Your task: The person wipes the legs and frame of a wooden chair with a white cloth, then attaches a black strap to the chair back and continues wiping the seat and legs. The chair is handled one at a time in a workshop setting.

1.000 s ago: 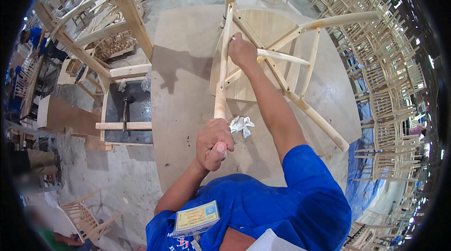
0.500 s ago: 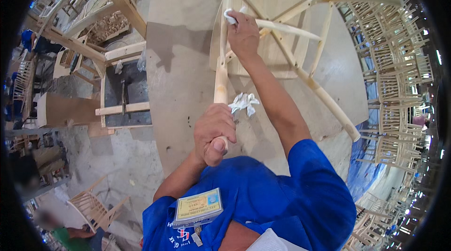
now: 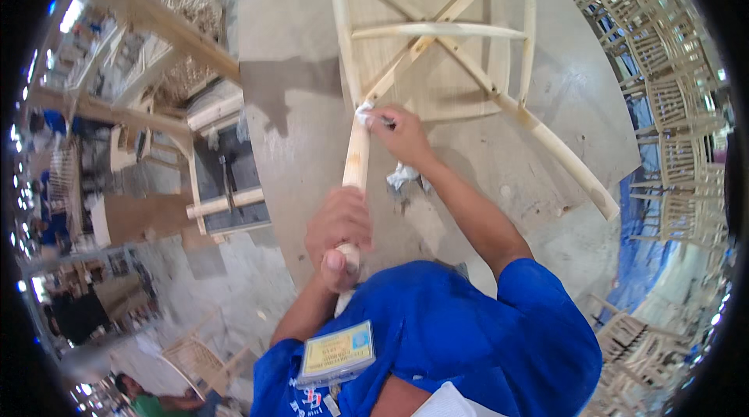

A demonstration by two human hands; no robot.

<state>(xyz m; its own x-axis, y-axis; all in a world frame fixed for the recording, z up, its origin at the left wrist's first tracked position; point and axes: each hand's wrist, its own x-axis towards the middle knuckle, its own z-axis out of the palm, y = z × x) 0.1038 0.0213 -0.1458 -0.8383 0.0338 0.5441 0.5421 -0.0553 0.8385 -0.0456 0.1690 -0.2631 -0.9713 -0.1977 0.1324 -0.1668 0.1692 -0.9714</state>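
Left hand [image 3: 339, 231] grips a near-vertical chair leg [image 3: 356, 158] at lower centre; right hand [image 3: 404, 136], higher up, presses white cloth [image 3: 363, 110] against that leg.

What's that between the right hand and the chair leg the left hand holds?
In the head view, a small white wad lies between the right hand and that chair leg. I can't tell whether it's cloth or paper.

A wooden chair [image 3: 437, 29] is gripped near the end of one leg [image 3: 356, 159] by the left hand [image 3: 339, 226]; against that leg a white wad [image 3: 363, 112], probably cloth, is held by the right hand [image 3: 404, 136].
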